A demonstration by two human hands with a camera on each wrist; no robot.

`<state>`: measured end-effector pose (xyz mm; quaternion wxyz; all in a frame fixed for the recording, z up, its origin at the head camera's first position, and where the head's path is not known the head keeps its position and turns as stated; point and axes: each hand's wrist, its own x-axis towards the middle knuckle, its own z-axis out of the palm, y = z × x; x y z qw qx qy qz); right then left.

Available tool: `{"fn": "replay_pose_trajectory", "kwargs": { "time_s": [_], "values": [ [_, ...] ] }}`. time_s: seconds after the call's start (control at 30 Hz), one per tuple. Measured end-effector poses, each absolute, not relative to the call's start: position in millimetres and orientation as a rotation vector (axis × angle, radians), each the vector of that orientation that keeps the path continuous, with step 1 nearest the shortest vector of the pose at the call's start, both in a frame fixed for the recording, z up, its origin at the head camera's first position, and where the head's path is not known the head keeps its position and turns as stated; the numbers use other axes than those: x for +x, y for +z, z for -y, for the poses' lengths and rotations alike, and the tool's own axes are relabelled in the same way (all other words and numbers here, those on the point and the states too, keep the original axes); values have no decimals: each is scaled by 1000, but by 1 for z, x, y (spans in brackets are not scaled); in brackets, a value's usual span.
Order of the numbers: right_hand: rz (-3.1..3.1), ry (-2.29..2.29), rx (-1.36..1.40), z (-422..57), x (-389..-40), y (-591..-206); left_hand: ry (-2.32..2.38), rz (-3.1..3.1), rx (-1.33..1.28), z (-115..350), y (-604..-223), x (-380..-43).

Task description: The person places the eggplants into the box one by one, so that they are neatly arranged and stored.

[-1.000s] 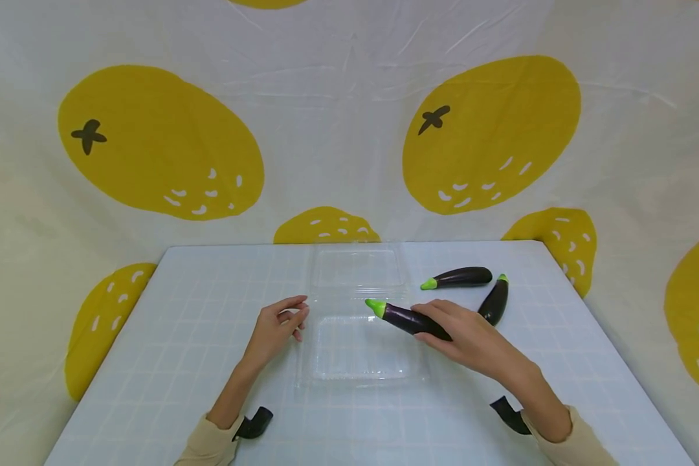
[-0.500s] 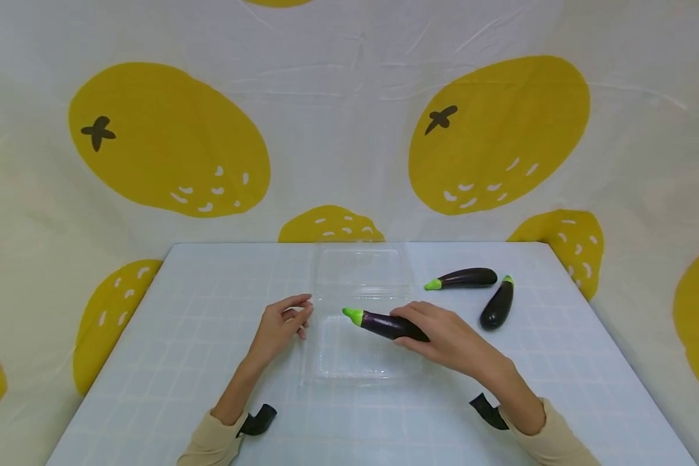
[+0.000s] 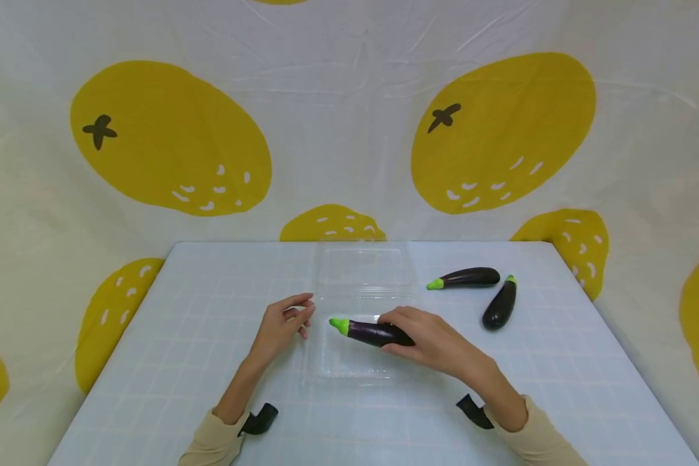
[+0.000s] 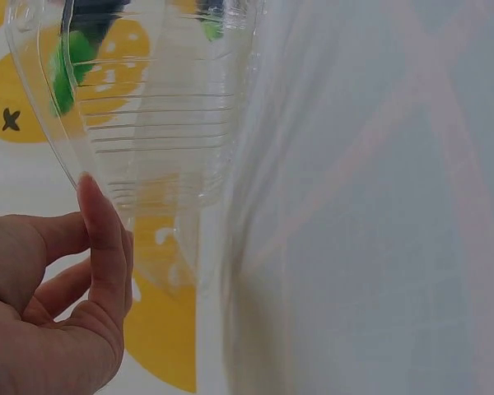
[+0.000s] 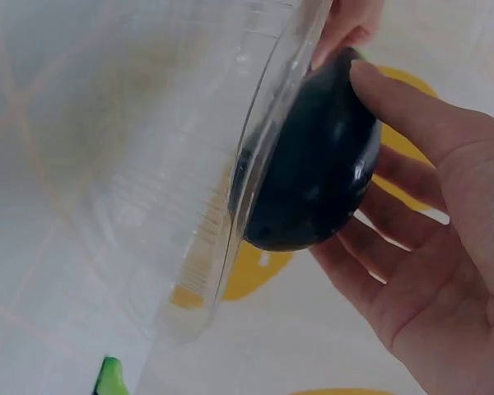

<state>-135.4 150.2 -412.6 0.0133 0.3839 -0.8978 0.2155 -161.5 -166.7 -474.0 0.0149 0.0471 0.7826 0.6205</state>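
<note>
My right hand (image 3: 428, 338) grips a dark purple eggplant (image 3: 373, 332) around its thick end, the green stem pointing left. The eggplant is over the near half of a clear plastic clamshell container (image 3: 349, 369), whose lid (image 3: 361, 265) lies folded back. In the right wrist view the eggplant (image 5: 313, 173) shows between thumb and fingers, partly behind the container's rim (image 5: 267, 136). At the container's left side is my left hand (image 3: 279, 327), fingers loosely bent and holding nothing. The left wrist view has a fingertip (image 4: 86, 185) close to the rim; whether it touches, I cannot tell.
Two more eggplants lie to the right of the container: one sideways (image 3: 470, 277) toward the back, the other (image 3: 499, 304) slanted beside it. A pale checked cloth covers the table (image 3: 169, 362). Behind hangs a white curtain (image 3: 338, 129) with yellow fruit prints.
My right hand has carried the eggplant leftward and slightly nearer, from the container's right side to above its near half. The left hand has stayed nearly still.
</note>
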Motion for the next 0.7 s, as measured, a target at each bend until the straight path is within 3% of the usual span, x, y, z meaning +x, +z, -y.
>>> {"fn": "replay_pose_trajectory", "kwargs": {
  "time_s": [0.7],
  "values": [
    [2908,777,1340,-138,-134,-433,1949,-2414,143,167,-475,-162]
  ]
}}
